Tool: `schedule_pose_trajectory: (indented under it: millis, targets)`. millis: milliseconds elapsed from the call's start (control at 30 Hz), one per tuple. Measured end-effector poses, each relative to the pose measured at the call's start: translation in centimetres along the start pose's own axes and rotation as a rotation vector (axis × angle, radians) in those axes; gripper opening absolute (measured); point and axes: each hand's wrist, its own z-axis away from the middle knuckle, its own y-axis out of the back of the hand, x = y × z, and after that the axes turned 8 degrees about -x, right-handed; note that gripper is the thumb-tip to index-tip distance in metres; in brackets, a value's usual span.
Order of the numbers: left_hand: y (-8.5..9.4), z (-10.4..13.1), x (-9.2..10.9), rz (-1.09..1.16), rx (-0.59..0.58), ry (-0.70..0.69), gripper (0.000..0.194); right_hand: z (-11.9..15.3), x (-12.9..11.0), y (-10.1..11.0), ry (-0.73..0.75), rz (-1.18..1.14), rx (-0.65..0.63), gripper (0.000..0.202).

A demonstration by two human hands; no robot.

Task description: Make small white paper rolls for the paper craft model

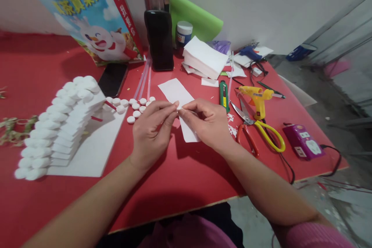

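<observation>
Both hands meet above a white paper strip (176, 90) on the red table (162, 186). My left hand (155, 130) is closed in a pinch, its fingertips touching those of my right hand (207, 122), which is pinched too. A tiny white bit may show between the fingertips, but it is too small to make out. The paper strip runs under the fingers, its lower end beside my right hand. Several round white pieces (131, 119) lie just left of the hands. Further left, a stepped white model edged with white discs (40, 142) stands on a white board (95, 159).
Right of the hands lie a green cutter (223, 95), scissors (271, 135) with red and yellow handles, a yellow glue gun (258, 102) and a purple power socket (305, 141). Behind stand a black phone (159, 40), stacked white paper (206, 57) and a colourful box (95, 15).
</observation>
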Motion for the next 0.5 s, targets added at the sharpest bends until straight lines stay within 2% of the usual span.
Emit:
schedule_pose_trajectory:
  millis: [167, 267, 367, 500]
  targets:
    - [1.1, -1.0, -0.6, 0.332, -0.128, 0.177, 0.007, -0.6, 0.6, 1.3, 0.105, 0.045, -0.147, 0.018]
    - [1.5, -1.5, -1.0, 0.473, -0.178, 0.229, 0.003, -0.6, 0.5, 1.6, 0.112, 0.067, -0.174, 0.022]
    - [1.6, -1.6, -0.8, 0.482, -0.207, 0.246, 0.004, -0.5, 0.4, 1.7, 0.100, 0.078, -0.180, 0.024]
    - [1.6, -1.6, -0.1, 0.369, -0.175, 0.229, 0.005, -0.5, 0.3, 1.7, 0.111, 0.087, -0.175, 0.022]
